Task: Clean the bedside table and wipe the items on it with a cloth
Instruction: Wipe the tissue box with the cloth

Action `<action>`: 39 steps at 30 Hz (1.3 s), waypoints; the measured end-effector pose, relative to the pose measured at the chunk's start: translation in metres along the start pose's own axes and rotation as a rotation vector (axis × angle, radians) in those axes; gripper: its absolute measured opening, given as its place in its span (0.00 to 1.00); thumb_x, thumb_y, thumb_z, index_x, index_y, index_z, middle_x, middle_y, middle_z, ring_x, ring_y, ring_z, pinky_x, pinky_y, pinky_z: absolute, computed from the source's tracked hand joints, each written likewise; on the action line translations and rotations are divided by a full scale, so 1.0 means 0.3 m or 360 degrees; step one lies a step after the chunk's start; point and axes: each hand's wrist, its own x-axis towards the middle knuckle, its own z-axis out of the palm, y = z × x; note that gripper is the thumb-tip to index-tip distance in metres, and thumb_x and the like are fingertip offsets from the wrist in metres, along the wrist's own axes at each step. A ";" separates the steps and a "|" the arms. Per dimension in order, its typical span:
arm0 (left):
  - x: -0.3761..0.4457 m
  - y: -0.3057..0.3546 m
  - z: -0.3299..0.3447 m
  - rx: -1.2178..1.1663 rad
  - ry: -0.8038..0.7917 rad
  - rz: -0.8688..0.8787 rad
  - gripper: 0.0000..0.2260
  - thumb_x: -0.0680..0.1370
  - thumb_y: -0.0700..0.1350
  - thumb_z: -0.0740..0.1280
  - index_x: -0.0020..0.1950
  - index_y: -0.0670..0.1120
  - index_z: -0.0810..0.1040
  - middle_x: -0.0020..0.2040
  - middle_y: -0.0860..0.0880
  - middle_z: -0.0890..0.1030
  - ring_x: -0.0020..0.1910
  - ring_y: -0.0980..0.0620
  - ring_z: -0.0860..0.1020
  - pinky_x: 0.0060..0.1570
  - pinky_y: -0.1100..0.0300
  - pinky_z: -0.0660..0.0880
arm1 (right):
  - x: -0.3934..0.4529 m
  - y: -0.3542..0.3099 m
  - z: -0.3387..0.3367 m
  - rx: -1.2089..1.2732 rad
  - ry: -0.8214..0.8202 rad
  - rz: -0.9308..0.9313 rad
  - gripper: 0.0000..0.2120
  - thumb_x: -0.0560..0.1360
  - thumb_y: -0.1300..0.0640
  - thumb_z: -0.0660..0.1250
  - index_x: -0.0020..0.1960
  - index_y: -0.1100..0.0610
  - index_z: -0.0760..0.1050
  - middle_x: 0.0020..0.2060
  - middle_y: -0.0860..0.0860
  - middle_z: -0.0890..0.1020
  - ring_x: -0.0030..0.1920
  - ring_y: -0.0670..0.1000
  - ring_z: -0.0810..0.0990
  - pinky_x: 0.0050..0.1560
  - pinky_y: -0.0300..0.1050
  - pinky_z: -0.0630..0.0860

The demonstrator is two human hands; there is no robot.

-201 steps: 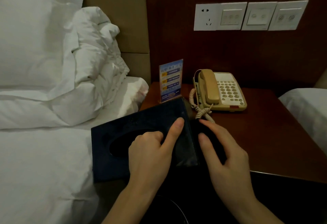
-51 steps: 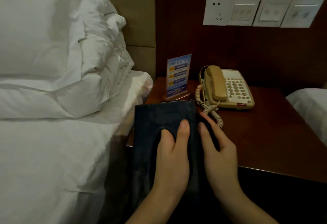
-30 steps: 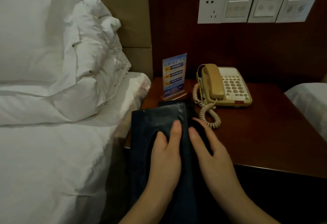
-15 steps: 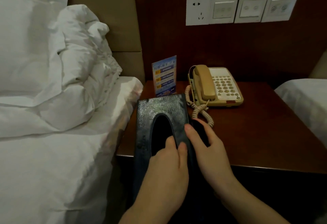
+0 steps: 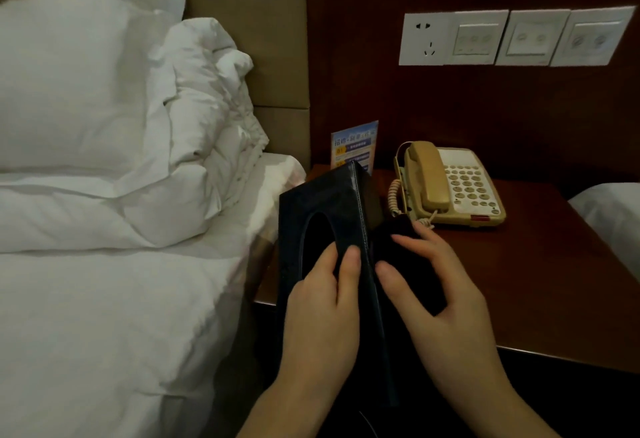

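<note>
We are gripping tissue box [image 5: 325, 202] with left hand [image 5: 322, 316] over table's [image 5: 554, 281] left edge; right hand [image 5: 446, 302] pressing dark cloth [image 5: 401, 250] against box side, fingers spread.

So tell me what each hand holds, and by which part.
Left hand grips the dark tissue box at its oval opening; right hand presses a dark cloth against its side.
</note>
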 end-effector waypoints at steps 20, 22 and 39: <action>-0.009 -0.012 0.005 -0.0096 -0.0013 0.0111 0.14 0.86 0.51 0.55 0.64 0.59 0.78 0.52 0.63 0.84 0.52 0.65 0.81 0.55 0.57 0.78 | -0.053 -0.009 0.012 -0.0143 0.0040 -0.0256 0.13 0.76 0.43 0.69 0.60 0.33 0.78 0.66 0.33 0.75 0.68 0.33 0.69 0.64 0.27 0.66; -0.019 -0.013 0.017 -0.0050 -0.0075 0.0160 0.15 0.86 0.52 0.55 0.67 0.60 0.77 0.51 0.61 0.84 0.50 0.64 0.82 0.54 0.56 0.79 | -0.011 0.007 -0.014 -0.0154 0.0062 -0.0232 0.15 0.74 0.43 0.67 0.60 0.34 0.78 0.65 0.34 0.75 0.68 0.33 0.69 0.67 0.34 0.67; -0.002 -0.024 -0.002 -0.0336 0.0035 0.0113 0.16 0.86 0.53 0.56 0.67 0.53 0.79 0.59 0.58 0.84 0.61 0.61 0.79 0.65 0.52 0.75 | -0.043 -0.012 -0.013 -0.0128 -0.0028 -0.0541 0.12 0.76 0.48 0.68 0.59 0.42 0.81 0.66 0.40 0.76 0.68 0.40 0.73 0.65 0.33 0.70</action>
